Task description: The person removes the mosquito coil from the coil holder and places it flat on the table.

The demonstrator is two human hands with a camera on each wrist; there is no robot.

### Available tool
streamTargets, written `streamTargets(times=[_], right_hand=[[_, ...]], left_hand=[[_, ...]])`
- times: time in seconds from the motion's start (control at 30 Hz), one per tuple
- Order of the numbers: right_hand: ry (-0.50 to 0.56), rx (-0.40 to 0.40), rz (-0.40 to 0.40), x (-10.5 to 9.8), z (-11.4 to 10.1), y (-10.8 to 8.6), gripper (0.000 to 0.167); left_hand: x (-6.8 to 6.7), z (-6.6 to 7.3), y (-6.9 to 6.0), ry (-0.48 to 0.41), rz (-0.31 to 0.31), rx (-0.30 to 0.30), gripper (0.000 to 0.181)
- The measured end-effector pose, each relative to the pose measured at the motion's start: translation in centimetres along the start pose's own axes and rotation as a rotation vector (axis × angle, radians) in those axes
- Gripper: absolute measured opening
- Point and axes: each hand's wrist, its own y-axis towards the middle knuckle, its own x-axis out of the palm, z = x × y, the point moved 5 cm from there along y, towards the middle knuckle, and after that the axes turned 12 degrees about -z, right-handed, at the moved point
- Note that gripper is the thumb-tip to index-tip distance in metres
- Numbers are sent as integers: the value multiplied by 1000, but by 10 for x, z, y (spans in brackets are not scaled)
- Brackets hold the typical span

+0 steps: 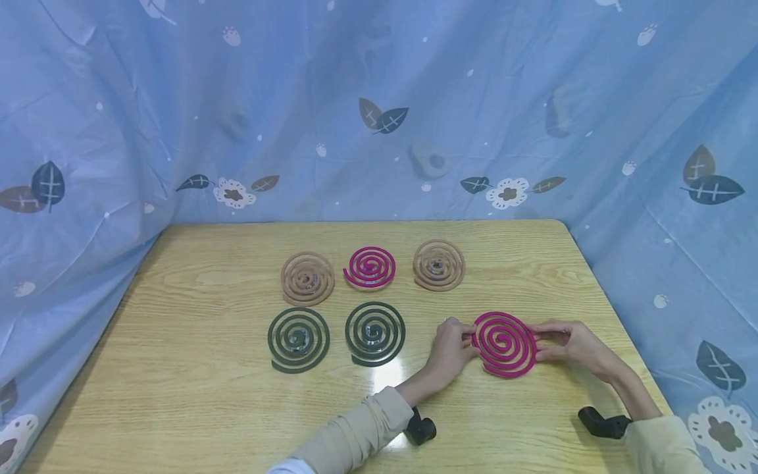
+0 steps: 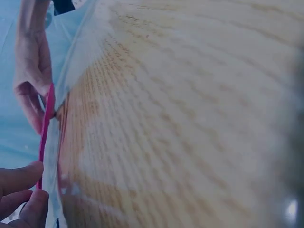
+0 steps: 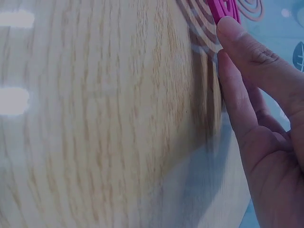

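A pink mosquito coil [image 1: 503, 343] lies flat between my two hands at the right of the table. My left hand [image 1: 449, 352] pinches its left edge, and the right hand [image 1: 577, 345] pinches the opposite edge. Seen edge-on in the left wrist view, the coil [image 2: 46, 128] is held just above the tabletop, with the left fingers [image 2: 33, 209] at its near end. In the right wrist view the right thumb [image 3: 232, 29] lies against the coil's edge [image 3: 224, 8]. Whether anything stands beneath the coil is hidden.
Two dark green coils [image 1: 299, 340] [image 1: 376, 334] sit left of my hands. Behind them are two brown coils [image 1: 307, 278] [image 1: 439, 264] with another pink coil [image 1: 370, 266] between. Small shiny pieces show at several centres. A patterned blue cloth [image 1: 379, 105] hangs around the wooden table [image 1: 195, 395].
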Motion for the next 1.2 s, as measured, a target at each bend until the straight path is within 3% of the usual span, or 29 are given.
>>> streamTargets(times=[0.17, 0.47, 0.93, 1.2], right_hand=[[-47, -16, -2, 0, -3, 3, 55], [-107, -25, -28, 1, -8, 6, 55], [-212, -42, -2, -2, -12, 9, 57], [-218, -18, 12, -2, -13, 11, 57]], left_hand=[[0, 1, 0, -13, -18, -22, 38], [1, -1, 2, 14, -26, -1, 37], [0, -2, 1, 30, -17, -24, 36], [2, -1, 0, 37, -27, -18, 35]])
